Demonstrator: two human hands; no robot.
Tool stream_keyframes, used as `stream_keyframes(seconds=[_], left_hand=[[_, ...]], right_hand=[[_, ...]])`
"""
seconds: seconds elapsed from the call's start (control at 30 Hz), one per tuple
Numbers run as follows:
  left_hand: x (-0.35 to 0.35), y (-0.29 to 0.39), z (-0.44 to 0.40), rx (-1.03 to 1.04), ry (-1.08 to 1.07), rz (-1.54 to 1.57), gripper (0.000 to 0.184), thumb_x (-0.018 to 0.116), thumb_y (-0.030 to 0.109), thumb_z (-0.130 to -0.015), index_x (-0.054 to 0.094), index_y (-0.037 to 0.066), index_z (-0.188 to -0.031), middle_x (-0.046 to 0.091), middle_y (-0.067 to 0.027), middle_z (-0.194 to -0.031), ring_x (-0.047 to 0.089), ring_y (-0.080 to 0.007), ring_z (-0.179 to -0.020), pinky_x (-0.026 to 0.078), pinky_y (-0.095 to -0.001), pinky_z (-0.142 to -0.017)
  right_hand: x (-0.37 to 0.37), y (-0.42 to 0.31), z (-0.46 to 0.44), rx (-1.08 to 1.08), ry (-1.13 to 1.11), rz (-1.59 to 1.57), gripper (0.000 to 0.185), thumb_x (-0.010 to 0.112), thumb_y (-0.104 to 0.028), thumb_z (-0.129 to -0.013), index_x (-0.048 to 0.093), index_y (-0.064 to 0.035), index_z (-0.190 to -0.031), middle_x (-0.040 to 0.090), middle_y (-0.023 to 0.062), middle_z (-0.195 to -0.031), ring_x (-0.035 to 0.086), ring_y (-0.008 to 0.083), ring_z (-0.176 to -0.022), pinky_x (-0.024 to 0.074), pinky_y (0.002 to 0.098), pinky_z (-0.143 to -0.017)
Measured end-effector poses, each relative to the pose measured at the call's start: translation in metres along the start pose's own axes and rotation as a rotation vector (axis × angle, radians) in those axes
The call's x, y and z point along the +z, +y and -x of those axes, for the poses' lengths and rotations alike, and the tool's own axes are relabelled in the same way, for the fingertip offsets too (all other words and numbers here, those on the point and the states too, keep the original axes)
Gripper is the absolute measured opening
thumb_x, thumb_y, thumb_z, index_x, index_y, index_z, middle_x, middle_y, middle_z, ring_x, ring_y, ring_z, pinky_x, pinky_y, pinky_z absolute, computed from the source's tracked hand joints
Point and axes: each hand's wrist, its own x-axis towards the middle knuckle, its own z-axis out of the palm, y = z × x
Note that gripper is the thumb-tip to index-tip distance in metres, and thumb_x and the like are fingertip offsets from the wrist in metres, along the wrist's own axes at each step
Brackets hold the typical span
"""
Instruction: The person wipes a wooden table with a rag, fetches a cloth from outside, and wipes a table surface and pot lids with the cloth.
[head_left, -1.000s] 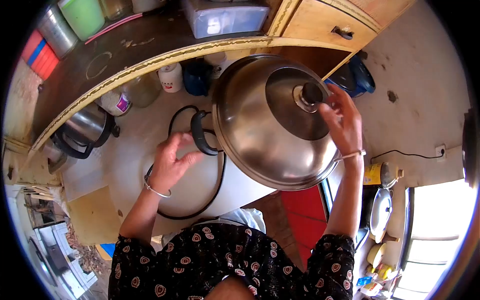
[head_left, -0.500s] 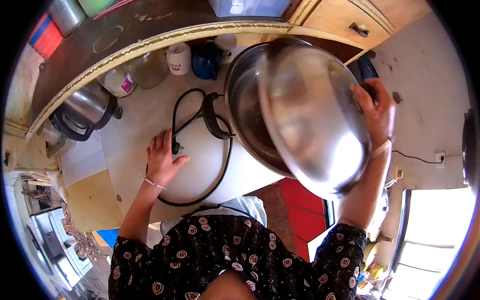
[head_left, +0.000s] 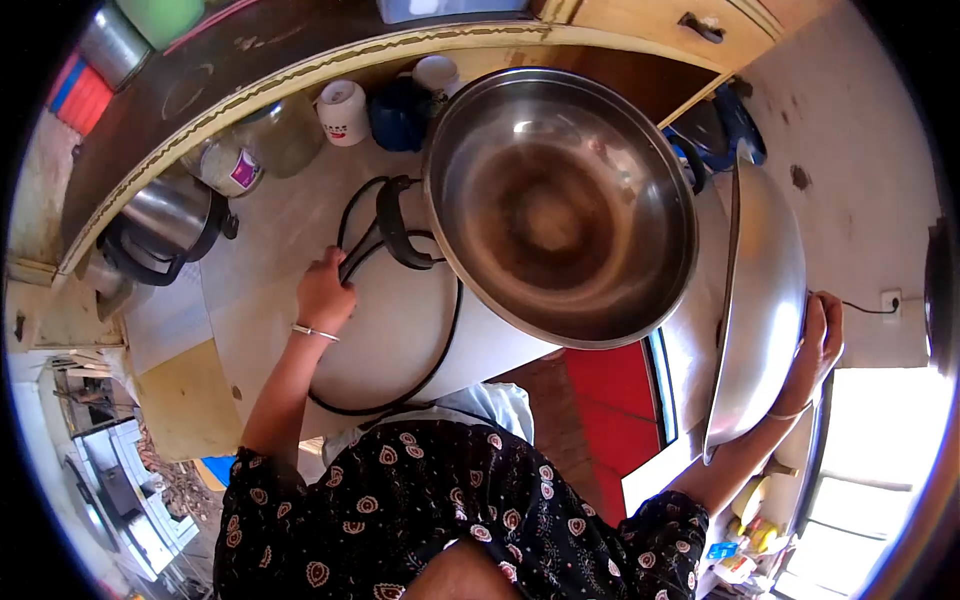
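A wide steel pan [head_left: 490, 170] stands uncovered on the pale tabletop, with a brown stain over its bottom. Its black side handle [head_left: 396, 225] points toward my left hand [head_left: 326, 290]. That hand is closed around the plug end of a black power cord [head_left: 457, 320], which loops over the table; the plug itself is hidden by my fingers. To the right of the pan, my right hand [head_left: 822, 335] grips the domed steel lid [head_left: 768, 300] from its outer side. The lid is tipped nearly on edge, apart from the pan, and hides the exact grip point.
Under the shelf [head_left: 300, 75] stand a white mug [head_left: 342, 112], a dark blue mug [head_left: 398, 115], glass jars [head_left: 228, 165] and a steel pot [head_left: 170, 215]. A blue object [head_left: 735, 125] is behind the pan, near the wall. A wall socket [head_left: 891, 302] is at right.
The lid has moved right, off the pan, and turned nearly on edge, exposing the pan's inside. My left hand, previously spread beside the plug, has closed on the cord's plug end.
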Motion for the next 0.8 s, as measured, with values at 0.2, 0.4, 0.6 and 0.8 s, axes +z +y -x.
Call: stream_keyframes(seconds=[0.2, 0.4, 0.6, 0.8], left_hand=[[-0.021, -0.018, 0.03, 0.021, -0.13, 0.388, 0.045, 0.057, 0.0, -0.065, 0.048, 0.004, -0.108, 0.061, -0.0174, -0.085, 0.061, -0.0246, -0.077, 0.048, -0.0347, -0.071], [-0.033, 0.026, 0.061, -0.058, -0.13, -0.019, 0.045, 0.057, 0.003, -0.064, 0.05, 0.007, -0.108, 0.063, -0.0171, -0.087, 0.061, -0.0345, -0.081, 0.048, -0.0394, -0.071], [-0.036, -0.014, 0.068, 0.013, -0.012, 0.329, 0.037, 0.061, 0.004, -0.06, 0.055, 0.002, -0.096, 0.059, -0.0137, -0.075, 0.058, -0.0259, -0.071, 0.047, -0.0328, -0.066], [-0.191, 0.024, 0.114, -0.003, -0.161, 1.056, 0.03, 0.06, 0.003, -0.066, 0.045, 0.003, -0.092, 0.051, -0.0059, -0.073, 0.051, -0.012, -0.057, 0.045, -0.0241, -0.053]], right_hand=[[-0.007, 0.003, 0.026, 0.143, 0.09, -0.056, 0.016, 0.05, -0.019, -0.085, 0.053, -0.0034, -0.083, 0.048, -0.0005, -0.071, 0.041, 0.0067, -0.063, 0.0353, 0.0215, -0.057], [-0.015, 0.034, 0.03, 0.097, 0.123, -0.119, 0.015, 0.051, -0.019, -0.085, 0.054, -0.0038, -0.084, 0.046, -0.0001, -0.069, 0.041, 0.008, -0.064, 0.0355, 0.0235, -0.057], [-0.03, 0.056, 0.032, 0.104, 0.095, -0.128, 0.017, 0.052, -0.02, -0.085, 0.056, -0.0032, -0.088, 0.05, 0.0013, -0.073, 0.045, 0.01, -0.065, 0.0394, 0.0247, -0.06], [-0.041, 0.06, 0.032, 0.139, 0.106, -0.169, 0.017, 0.05, -0.021, -0.087, 0.056, -0.0048, -0.085, 0.049, 0.0015, -0.073, 0.046, 0.011, -0.065, 0.0401, 0.0251, -0.061]])
